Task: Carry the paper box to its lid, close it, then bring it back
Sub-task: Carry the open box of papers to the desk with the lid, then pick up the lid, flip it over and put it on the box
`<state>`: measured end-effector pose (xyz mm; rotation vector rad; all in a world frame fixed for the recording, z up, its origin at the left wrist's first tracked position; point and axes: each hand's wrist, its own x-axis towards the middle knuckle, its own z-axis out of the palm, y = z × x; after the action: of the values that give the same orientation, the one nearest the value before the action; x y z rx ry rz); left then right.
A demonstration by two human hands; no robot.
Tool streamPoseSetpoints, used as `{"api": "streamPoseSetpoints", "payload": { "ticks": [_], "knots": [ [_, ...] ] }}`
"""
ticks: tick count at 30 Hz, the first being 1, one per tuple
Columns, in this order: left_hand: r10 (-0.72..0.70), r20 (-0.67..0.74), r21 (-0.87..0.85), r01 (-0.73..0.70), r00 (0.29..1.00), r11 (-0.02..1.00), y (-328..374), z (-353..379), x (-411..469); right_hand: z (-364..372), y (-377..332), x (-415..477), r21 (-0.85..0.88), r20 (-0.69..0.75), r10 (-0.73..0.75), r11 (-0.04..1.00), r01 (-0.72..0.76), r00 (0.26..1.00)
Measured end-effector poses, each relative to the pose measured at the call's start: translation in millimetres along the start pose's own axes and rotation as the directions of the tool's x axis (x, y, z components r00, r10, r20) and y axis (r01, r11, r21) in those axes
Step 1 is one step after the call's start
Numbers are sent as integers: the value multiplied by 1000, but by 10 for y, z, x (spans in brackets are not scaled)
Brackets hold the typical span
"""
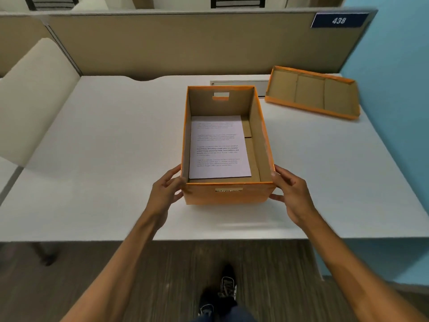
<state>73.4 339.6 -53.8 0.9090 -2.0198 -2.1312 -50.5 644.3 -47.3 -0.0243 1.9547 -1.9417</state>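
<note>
- One orange paper box (226, 196) stands open on the white surface (97, 163), near the front edge and roughly in the middle.
- Inside, a printed sheet of paper (219, 147) lies flat on the cardboard bottom, toward the left wall; a strip of bare bottom shows to its right.
- A cut-out handle slot shows in both the near wall and the far wall of the box.
- The left hand (166, 194) presses against the near left corner of the box, thumb at the rim and fingers spread on the side wall: its grip is on the box.
- The right hand (291, 194) mirrors it at the near right corner, thumb by the rim, fingers on the outside wall: also gripping the box.
- The lid (313, 92) lies upside down at the far right of the surface, well apart from the box, its brown inside facing up.
- Behind the surface runs a beige partition (162, 45) with a blue plate (339, 20) reading 438.
- A blue wall (399, 66) is at the right; a black shoe (228, 284) stands on the dark floor below.
</note>
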Motion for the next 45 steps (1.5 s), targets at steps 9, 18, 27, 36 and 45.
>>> {"api": "streamPoseSetpoints", "payload": {
  "ticks": [9, 18, 27, 36, 45],
  "knots": [
    [-11, 4, 0, 11, 1000, 1000, -272, -42, -301, 45, 263, -416, -9, -40, 38, 999, -38, 998],
    [0, 11, 33, 0, 1000, 999, -156, -2, -441, 95, 276, -497, -129, -106, 13, 991, -27, 994],
    [138, -134, 304, -92, 981, 948, 42, 73, -460, -45, 185, -515, -291, -195, -65, 957, 6, 979],
    [554, -14, 569, -449, 832, 689, 563, 758, -622, -471, -221, -414, -341, -208, -164, 936, 85, 964],
    [577, 171, 486, -577, 799, 656, 867, 2152, -501, -1292, -679, -15, -411, -199, -230, 902, 133, 953]
  ]
}}
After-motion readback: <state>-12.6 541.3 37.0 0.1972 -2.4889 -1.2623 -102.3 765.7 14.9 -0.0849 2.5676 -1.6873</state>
